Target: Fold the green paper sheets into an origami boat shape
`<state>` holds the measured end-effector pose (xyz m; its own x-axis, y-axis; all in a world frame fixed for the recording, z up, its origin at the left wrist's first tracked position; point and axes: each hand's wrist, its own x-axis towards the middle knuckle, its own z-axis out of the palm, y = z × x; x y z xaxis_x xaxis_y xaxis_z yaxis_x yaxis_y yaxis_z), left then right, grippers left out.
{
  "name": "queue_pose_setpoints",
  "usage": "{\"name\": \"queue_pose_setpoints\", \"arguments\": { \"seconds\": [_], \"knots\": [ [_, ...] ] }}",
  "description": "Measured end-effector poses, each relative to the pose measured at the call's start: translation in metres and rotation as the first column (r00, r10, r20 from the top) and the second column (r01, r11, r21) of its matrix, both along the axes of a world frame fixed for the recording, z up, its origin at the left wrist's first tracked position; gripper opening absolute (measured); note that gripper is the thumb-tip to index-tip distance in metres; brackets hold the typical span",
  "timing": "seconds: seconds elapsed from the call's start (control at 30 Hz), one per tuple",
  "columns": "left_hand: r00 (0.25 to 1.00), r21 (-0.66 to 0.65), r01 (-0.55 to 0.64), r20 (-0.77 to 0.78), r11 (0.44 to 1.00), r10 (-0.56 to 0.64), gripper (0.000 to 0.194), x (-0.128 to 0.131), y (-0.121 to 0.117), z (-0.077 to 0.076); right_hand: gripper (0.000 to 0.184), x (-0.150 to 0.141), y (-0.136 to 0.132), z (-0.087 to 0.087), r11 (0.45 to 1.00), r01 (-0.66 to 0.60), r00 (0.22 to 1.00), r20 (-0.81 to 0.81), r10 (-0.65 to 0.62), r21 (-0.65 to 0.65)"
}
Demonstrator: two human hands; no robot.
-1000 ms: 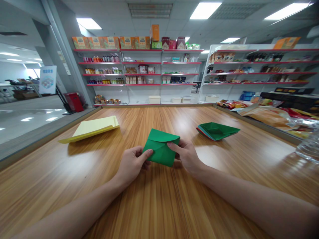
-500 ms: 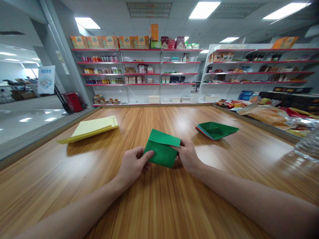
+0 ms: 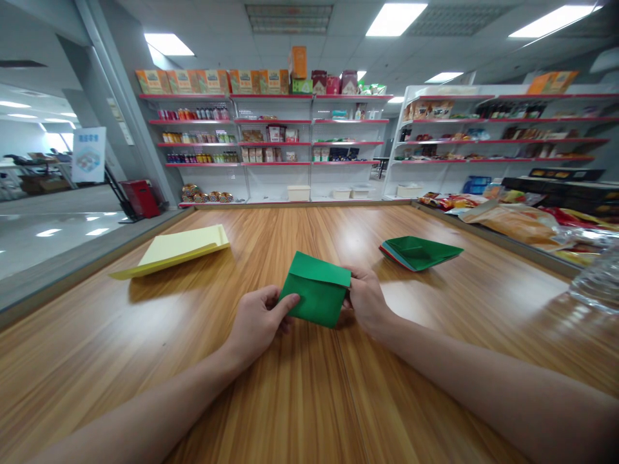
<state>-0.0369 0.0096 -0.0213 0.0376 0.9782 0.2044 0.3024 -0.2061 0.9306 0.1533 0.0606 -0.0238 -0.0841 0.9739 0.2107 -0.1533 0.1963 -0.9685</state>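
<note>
A folded piece of green paper point(image 3: 316, 293) is held above the wooden table point(image 3: 309, 393), tilted a little, with a flap folded over along its upper edge. My left hand point(image 3: 258, 316) pinches its left side, thumb on the front face and fingers behind. On the right side, my right hand point(image 3: 367, 298) grips the edge near the end of the flap; part of its fingers is hidden behind the paper. Further back to the right lies a stack of folded papers point(image 3: 423, 251), green on top with blue and red edges beneath. Yellow paper sheets point(image 3: 181, 248) lie at the left.
A clear plastic container point(image 3: 599, 280) stands at the table's right edge. Beyond that edge are snack packets point(image 3: 512, 222) and dark boxes point(image 3: 565, 190). Shelves point(image 3: 275, 143) stocked with goods stand behind the table.
My right thumb has slipped out from under the flap to the paper's right edge, and the flap lies flatter. My left hand has kept its hold.
</note>
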Motion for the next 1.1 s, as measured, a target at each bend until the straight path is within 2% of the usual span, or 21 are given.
{"name": "queue_pose_setpoints", "arguments": {
  "seconds": [0.13,0.3,0.5,0.7,0.97,1.1],
  "knots": [
    [1.000,0.008,0.001,-0.019,1.000,-0.001,0.034,0.0005,0.0004,0.0001,0.015,-0.0009,0.0019,-0.0029,0.998,-0.018,0.999,-0.029,0.016,-0.067],
    [1.000,-0.005,-0.007,-0.004,1.000,0.007,0.033,0.0007,0.0018,-0.0002,0.011,-0.0014,0.0018,-0.0039,1.000,-0.005,1.000,-0.004,0.005,0.008],
    [1.000,-0.013,-0.012,0.009,1.000,0.012,0.032,0.0018,0.0005,0.0016,0.015,-0.0026,0.0000,-0.0057,0.998,0.002,0.999,-0.041,-0.005,-0.064],
    [0.998,-0.021,-0.049,0.032,0.999,0.050,0.033,0.0002,0.0011,0.0013,0.015,-0.0015,-0.0023,-0.0039,1.000,-0.017,1.000,-0.004,0.017,0.021],
    [0.983,0.098,-0.169,-0.051,0.981,0.175,0.035,-0.0048,0.0056,-0.0041,0.040,0.0024,-0.0032,-0.0039,0.977,-0.214,0.973,-0.082,0.215,0.016],
    [0.981,0.119,-0.167,-0.081,0.979,0.177,0.034,-0.0045,0.0054,-0.0058,0.043,0.0017,-0.0033,-0.0040,0.991,-0.121,0.993,0.003,0.121,0.049]
  ]
}}
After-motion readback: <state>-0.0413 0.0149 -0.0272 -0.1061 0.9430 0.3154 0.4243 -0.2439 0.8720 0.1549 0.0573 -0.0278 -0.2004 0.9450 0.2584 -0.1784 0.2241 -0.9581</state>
